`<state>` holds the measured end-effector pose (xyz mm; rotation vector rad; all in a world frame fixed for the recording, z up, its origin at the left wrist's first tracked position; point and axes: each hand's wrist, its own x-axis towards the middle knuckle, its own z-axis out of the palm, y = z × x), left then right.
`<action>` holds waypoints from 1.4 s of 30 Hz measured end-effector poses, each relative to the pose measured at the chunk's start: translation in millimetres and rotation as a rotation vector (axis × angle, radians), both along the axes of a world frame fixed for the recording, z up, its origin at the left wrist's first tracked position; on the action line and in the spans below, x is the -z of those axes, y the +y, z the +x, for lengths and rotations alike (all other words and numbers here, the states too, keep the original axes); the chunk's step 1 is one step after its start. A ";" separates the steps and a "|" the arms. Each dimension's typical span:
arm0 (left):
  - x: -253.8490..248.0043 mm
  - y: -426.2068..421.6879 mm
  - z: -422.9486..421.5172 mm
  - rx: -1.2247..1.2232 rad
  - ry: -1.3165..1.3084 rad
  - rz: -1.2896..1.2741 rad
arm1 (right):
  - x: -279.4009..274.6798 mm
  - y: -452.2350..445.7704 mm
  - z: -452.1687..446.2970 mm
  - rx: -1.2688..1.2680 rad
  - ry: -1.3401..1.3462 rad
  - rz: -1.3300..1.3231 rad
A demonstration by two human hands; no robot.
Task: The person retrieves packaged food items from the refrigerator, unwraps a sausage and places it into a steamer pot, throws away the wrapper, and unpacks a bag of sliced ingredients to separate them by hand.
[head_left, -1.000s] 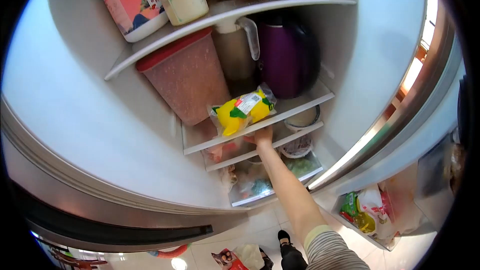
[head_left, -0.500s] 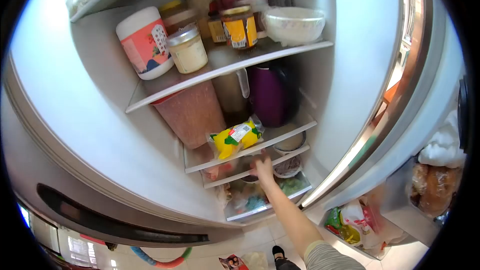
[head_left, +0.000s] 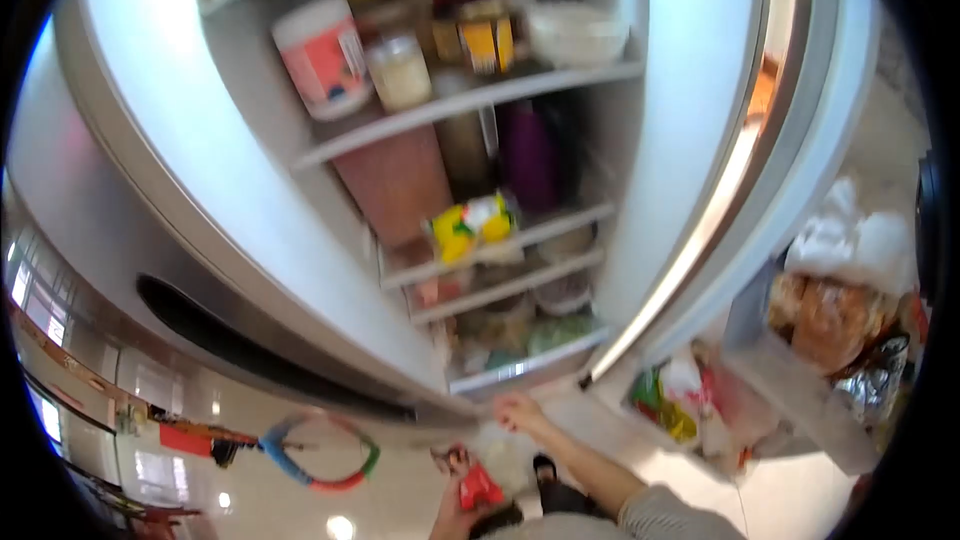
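Observation:
My left hand (head_left: 455,512) is closed on a red package (head_left: 480,486) at the bottom of the view, above the floor. A pale, see-through bag (head_left: 512,455) shows just right of the package. My right hand (head_left: 518,413) is outside the fridge, just below its lowest drawer (head_left: 530,364); motion blur smears its fingers, and whether they hold anything cannot be made out. Inside, a yellow and green packet (head_left: 472,226) lies on a shelf in front of a reddish container (head_left: 397,185) and a purple jug (head_left: 533,158).
Jars and a white bowl (head_left: 578,34) stand on the upper shelf (head_left: 470,102). The open door on the right has bins with a white bag (head_left: 850,245), bread-like food (head_left: 832,325) and colourful packets (head_left: 665,405). A coloured ring (head_left: 365,460) lies on the floor, left.
My right hand has come out from the lower shelves, down and towards me. My left hand and the red package have come further into view. The view has shifted, showing more floor and door bins.

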<state>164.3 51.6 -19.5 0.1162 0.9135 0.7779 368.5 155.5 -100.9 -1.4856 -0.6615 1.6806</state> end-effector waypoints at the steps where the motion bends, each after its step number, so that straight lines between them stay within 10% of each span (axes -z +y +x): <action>1: -3.4 -1.1 -0.4 0.017 0.044 -0.026 | -4.3 -1.5 -0.1 -0.039 -0.072 0.046; 19: 7.9 -45.0 -76.4 0.094 0.205 -0.178 | -68.9 67.7 -41.1 0.223 -0.188 0.450; 29: 99.0 -66.6 -107.8 -0.106 0.147 -0.293 | 27.2 75.6 -6.8 -0.001 -0.730 0.388; 42: 146.4 -83.7 -72.8 -0.216 0.137 -0.382 | 91.4 137.9 -53.4 -0.018 -0.726 0.496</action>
